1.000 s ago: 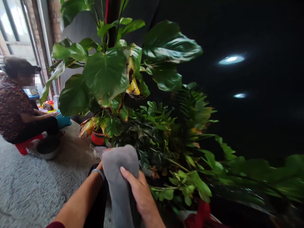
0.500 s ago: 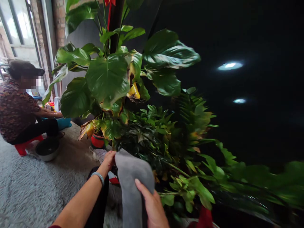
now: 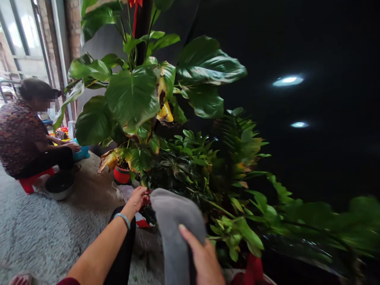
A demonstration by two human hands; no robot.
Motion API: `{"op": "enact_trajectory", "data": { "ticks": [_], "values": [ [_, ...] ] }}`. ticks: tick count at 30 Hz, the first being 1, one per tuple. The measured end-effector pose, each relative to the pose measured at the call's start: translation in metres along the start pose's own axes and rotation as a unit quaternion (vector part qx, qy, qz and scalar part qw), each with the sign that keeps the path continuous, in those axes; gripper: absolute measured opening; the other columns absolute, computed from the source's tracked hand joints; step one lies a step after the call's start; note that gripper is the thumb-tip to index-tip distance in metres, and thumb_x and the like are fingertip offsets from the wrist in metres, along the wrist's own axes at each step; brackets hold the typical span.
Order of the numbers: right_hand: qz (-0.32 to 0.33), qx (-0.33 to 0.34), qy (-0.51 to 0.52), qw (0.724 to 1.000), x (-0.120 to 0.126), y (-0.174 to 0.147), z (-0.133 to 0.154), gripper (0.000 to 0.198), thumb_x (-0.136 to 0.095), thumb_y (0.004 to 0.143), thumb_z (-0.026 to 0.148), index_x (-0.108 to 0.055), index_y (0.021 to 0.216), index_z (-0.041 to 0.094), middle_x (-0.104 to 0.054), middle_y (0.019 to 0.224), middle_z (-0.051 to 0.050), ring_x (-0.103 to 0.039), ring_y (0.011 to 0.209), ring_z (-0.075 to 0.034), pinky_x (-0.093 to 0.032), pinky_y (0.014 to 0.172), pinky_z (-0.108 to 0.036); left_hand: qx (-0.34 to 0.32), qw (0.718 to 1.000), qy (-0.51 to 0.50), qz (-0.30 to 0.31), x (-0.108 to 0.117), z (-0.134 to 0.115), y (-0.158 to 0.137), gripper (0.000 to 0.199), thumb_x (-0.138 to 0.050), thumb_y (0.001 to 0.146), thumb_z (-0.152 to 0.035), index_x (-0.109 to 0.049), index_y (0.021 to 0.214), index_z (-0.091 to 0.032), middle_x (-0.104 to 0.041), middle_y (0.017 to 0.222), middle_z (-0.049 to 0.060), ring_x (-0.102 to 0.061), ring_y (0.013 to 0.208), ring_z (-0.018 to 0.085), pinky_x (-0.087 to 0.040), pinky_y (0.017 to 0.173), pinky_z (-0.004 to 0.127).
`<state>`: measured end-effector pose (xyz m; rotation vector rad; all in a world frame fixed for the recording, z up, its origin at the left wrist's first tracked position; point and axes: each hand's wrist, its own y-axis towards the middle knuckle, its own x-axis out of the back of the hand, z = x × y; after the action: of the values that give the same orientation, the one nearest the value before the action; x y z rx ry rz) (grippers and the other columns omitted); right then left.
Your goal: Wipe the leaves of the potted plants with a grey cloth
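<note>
A long piece of soft grey fabric shaped like a sock (image 3: pixel 178 213) stands upright in front of me, rounded at its top and bent to one side. My right hand (image 3: pixel 202 253) is closed around it, thumb lying along the near face. At the fabric's upper left corner is my left hand (image 3: pixel 138 199), with a bangle (image 3: pixel 123 219) on the wrist. Its fingers are pinched together, a small gap from the fabric. Whatever they may hold is too small to make out.
Potted plants (image 3: pixel 133 95) with broad leaves fill the space ahead, beside a dark glossy wall (image 3: pixel 311 166). To the left a person (image 3: pixel 23 130) sits on a red stool (image 3: pixel 32 182) near a dark basin (image 3: pixel 60 186). Printed paper (image 3: pixel 126 192) lies beyond my left hand.
The sock and my right hand have shifted right. My left fingers, formerly at the sock's corner, are now slightly apart from it. The seated person has drawn their hands back.
</note>
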<state>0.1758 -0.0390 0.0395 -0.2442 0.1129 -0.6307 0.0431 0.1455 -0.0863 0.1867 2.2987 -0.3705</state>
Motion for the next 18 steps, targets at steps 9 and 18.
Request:
{"op": "enact_trajectory", "data": {
  "ticks": [9, 18],
  "values": [
    [-0.036, -0.052, 0.109, 0.992, -0.020, 0.041, 0.016, 0.053, -0.081, 0.045, 0.043, -0.072, 0.087, 0.014, -0.077, 0.082, -0.011, -0.071, 0.094, -0.036, -0.059, 0.078, -0.044, 0.039, 0.998, 0.030, 0.044, -0.006, 0.011, -0.005, 0.036, -0.083, 0.063, -0.030, -0.056, 0.082, -0.017, -0.063, 0.068, -0.001, -0.059, 0.056, 0.014, -0.051, 0.056, 0.028],
    [-0.168, 0.034, 0.049, 0.984, 0.010, 0.007, 0.026, 0.067, -0.083, 0.048, 0.053, -0.069, 0.101, 0.015, -0.076, 0.095, -0.010, -0.068, 0.102, -0.035, -0.056, 0.084, -0.044, 0.043, 0.998, 0.027, 0.039, -0.003, 0.007, -0.003, 0.029, -0.081, 0.065, -0.026, -0.056, 0.076, -0.017, -0.060, 0.062, 0.000, -0.061, 0.060, 0.017, -0.052, 0.062, 0.030]
  ]
}}
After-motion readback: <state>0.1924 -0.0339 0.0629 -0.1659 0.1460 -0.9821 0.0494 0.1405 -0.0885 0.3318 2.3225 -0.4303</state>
